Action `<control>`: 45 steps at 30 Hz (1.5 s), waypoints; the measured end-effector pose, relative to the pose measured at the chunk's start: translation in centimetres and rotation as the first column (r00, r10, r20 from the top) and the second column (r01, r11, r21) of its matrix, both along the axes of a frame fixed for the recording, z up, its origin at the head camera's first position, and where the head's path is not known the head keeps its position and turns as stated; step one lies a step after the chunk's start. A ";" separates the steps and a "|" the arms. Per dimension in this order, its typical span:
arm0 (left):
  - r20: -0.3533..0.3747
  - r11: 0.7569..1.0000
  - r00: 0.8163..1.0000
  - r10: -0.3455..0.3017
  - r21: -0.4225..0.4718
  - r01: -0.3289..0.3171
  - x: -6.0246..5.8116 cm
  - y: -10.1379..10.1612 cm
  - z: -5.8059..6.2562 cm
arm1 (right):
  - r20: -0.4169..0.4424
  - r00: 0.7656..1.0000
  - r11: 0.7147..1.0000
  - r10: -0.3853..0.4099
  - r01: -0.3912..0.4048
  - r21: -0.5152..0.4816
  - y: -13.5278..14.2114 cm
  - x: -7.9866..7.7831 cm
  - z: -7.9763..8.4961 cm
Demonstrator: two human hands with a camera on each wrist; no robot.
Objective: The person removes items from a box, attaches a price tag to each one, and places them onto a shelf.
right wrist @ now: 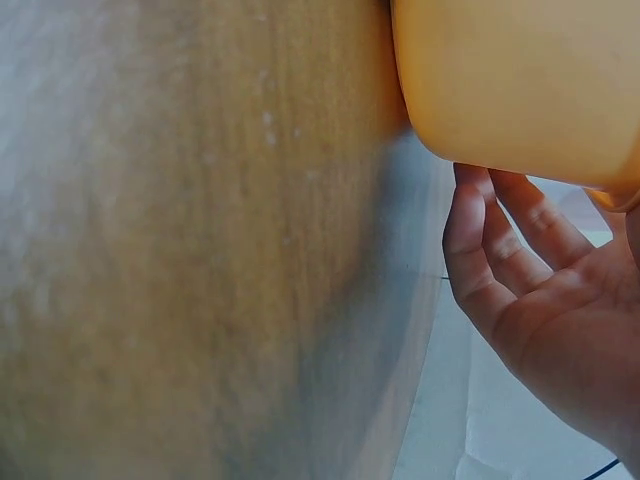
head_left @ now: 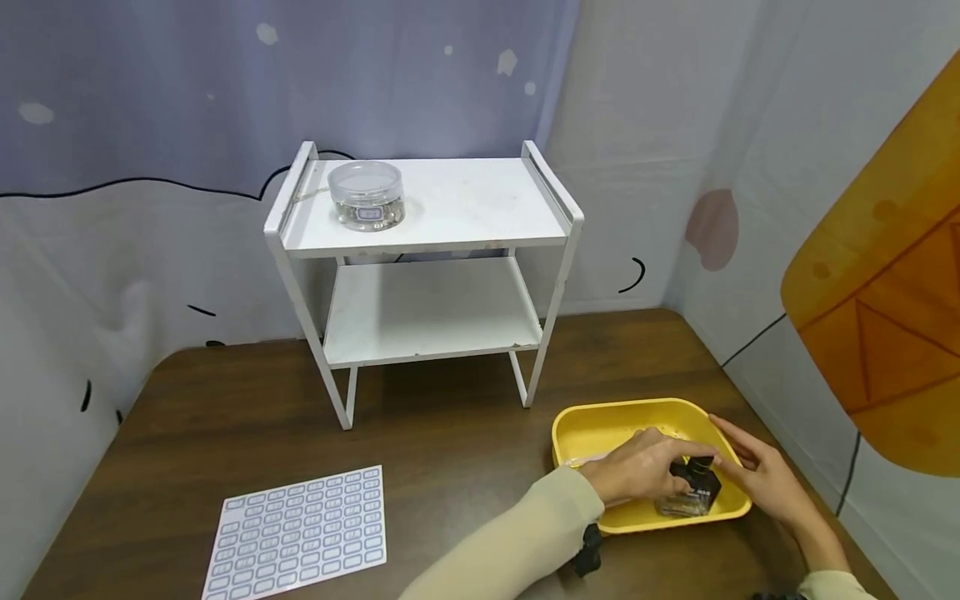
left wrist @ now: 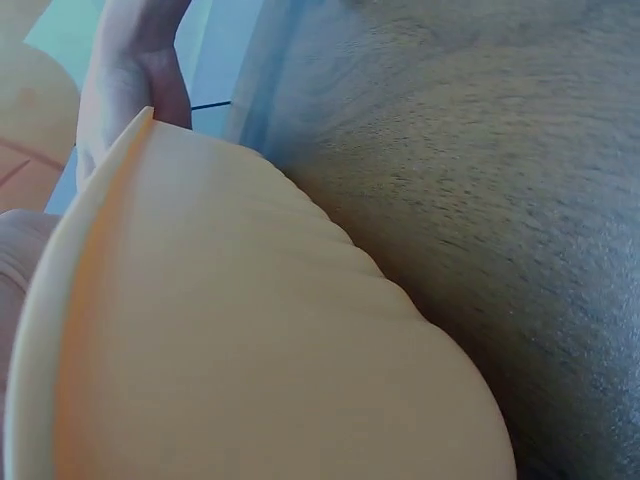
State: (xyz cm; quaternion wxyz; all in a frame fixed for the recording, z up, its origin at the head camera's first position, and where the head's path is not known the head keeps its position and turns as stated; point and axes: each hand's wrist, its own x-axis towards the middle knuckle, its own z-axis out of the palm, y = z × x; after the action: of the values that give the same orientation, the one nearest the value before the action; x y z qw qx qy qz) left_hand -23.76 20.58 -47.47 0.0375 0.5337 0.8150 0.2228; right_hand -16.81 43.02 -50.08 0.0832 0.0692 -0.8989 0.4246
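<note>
A small glass bottle (head_left: 692, 493) with a black cap and a dark label stands in the yellow basin (head_left: 615, 417), towards its right end. My left hand (head_left: 641, 467) reaches over the near left rim, with thumb and index finger about the bottle's upper part. At the basin's right end is my right hand (head_left: 765, 479). Its fingers touch the outer wall, seen also in the right wrist view, and its thumb lies over the rim beside the cap. The left wrist view shows mostly the basin's outer wall (left wrist: 230, 300); the left fingers' grip is hidden there.
A white two-tier shelf (head_left: 442, 304) stands at the back of the brown table (head_left: 450, 500). On its top sits a clear round jar (head_left: 367, 196) with small pieces inside and a label. A sheet of blue-framed labels (head_left: 300, 533) lies front left. Fabric walls border the table.
</note>
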 end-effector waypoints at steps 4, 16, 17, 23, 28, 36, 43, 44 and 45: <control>0.033 1.000 0.999 0.003 0.010 -0.003 0.1 -0.2 0.1 | 0.009 1.000 1.000 0.003 -0.003 -0.020 0.0 0.0 -0.1; -0.010 0.993 0.999 -0.038 0.108 0.039 -0.5 -2.4 4.3 | -0.089 0.996 1.000 -0.011 0.012 0.013 0.3 -0.1 -0.8; 0.002 0.992 0.999 -0.038 0.122 0.038 -0.5 -2.9 4.7 | -0.096 0.995 1.000 -0.013 0.014 0.012 0.3 -0.1 -0.8; 0.007 0.972 0.999 -0.047 0.231 0.044 -0.6 -6.7 7.0 | -0.035 0.999 0.999 -0.041 0.040 -0.011 0.1 0.0 -0.8; -0.081 0.937 0.997 -0.010 0.348 0.037 -0.7 -11.1 8.3 | 0.024 0.999 0.998 -0.043 0.044 -0.052 -0.2 0.0 -0.5; -0.169 0.880 0.978 0.121 0.474 -0.027 -0.9 -18.3 6.7 | 0.028 0.999 0.997 -0.025 0.027 -0.069 0.0 0.2 -0.5; -0.084 0.871 0.969 0.233 0.462 -0.169 -0.9 -23.5 2.7 | 0.007 0.999 0.998 -0.036 0.036 -0.057 0.0 0.0 -0.7; -0.080 0.869 0.965 0.249 0.459 -0.187 -0.9 -24.1 2.1 | 0.002 0.999 0.998 -0.034 0.034 -0.055 0.0 0.0 -0.7; -0.072 0.867 0.962 0.263 0.456 -0.203 -0.8 -24.6 1.7 | -0.003 1.000 0.998 -0.031 0.031 -0.053 0.0 -0.1 -0.7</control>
State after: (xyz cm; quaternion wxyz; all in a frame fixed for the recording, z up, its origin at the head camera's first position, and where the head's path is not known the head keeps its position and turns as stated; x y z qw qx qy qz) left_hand -24.57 -4.00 -45.82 -0.1666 0.4392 0.8015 0.3700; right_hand -16.89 42.98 -50.75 0.0934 0.0537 -0.8882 0.4467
